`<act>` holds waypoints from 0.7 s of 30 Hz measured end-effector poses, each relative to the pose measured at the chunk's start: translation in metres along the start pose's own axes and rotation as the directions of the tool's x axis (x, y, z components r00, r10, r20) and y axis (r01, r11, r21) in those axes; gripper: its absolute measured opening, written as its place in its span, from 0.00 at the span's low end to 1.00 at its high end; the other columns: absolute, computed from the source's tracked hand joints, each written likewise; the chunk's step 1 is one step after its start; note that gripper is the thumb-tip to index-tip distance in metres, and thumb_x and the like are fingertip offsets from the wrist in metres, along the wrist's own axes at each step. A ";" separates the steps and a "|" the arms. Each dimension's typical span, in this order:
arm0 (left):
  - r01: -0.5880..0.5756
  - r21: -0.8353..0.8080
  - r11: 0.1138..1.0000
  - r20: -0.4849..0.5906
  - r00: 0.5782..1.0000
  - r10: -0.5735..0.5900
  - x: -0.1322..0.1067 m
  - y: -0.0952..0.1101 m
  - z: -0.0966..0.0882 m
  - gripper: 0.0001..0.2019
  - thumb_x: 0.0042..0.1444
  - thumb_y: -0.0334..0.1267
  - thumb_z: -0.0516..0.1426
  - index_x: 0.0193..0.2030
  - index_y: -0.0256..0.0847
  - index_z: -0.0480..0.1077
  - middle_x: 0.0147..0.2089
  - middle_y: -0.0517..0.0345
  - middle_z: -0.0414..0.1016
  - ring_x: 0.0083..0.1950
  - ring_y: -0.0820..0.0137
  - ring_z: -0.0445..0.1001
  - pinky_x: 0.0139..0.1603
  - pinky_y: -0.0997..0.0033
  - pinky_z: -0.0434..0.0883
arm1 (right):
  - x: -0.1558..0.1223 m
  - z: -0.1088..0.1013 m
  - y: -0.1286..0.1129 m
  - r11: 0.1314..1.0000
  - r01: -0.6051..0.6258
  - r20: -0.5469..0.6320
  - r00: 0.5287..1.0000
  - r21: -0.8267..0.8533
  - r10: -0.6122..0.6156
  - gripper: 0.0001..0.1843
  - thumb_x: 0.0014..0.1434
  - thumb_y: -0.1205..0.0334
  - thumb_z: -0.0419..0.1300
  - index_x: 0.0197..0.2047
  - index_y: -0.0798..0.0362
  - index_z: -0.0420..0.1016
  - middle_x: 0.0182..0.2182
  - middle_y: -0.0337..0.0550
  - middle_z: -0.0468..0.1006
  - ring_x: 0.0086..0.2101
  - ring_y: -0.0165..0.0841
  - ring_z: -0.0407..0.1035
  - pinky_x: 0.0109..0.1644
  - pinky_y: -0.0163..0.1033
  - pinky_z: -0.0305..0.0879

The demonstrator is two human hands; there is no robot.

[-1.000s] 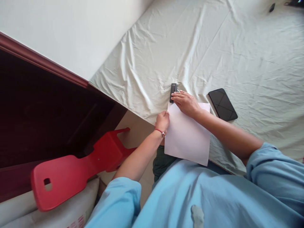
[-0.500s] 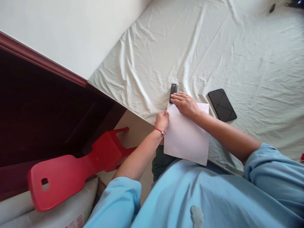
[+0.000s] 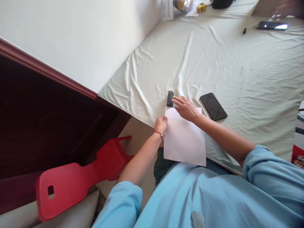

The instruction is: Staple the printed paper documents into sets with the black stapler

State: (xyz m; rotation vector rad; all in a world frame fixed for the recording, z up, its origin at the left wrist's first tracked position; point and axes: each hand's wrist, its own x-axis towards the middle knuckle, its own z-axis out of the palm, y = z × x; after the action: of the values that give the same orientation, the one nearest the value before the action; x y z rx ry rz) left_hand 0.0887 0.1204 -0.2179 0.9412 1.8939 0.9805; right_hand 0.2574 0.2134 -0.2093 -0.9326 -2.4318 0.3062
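Note:
A sheet of white paper [image 3: 184,139] lies over the edge of the cloth-covered surface, its lower part reaching to my shirt. My left hand [image 3: 161,125] is closed on its left edge, near the top corner, with a red bracelet at the wrist. At that corner stands a small black stapler [image 3: 170,98], its near end meeting the paper's top edge. My right hand [image 3: 186,108] lies over the top of the paper with fingers stretched out. Its fingertips are beside the stapler; whether they touch it I cannot tell.
A black phone [image 3: 213,106] lies right of the paper on the pale cloth [image 3: 225,72]. A red plastic chair [image 3: 68,183] stands on the floor at lower left. A yellow tape measure [image 3: 201,8] and a dark device [image 3: 272,25] are at the far side.
My right hand's fingers have come off the stapler's top to its right side. The view has tilted up, bringing the far items into sight. My left hand keeps hold of the paper.

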 end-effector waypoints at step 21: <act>0.297 -0.472 0.830 0.383 0.917 -0.111 -0.096 -0.055 -0.023 0.32 0.43 0.57 0.72 0.48 0.36 0.76 0.40 0.47 0.83 0.42 0.60 0.81 0.49 0.61 0.75 | -0.046 -0.041 0.014 0.950 -0.312 0.172 0.937 0.021 0.304 0.15 0.66 0.59 0.55 0.41 0.52 0.84 0.42 0.48 0.83 0.52 0.46 0.68 0.56 0.49 0.63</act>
State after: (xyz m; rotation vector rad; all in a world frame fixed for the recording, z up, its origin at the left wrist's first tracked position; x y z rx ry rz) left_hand 0.0945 0.0081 -0.2275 0.5193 1.2996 1.0468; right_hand 0.3163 0.1942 -0.1977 -1.3160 -2.4084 0.5727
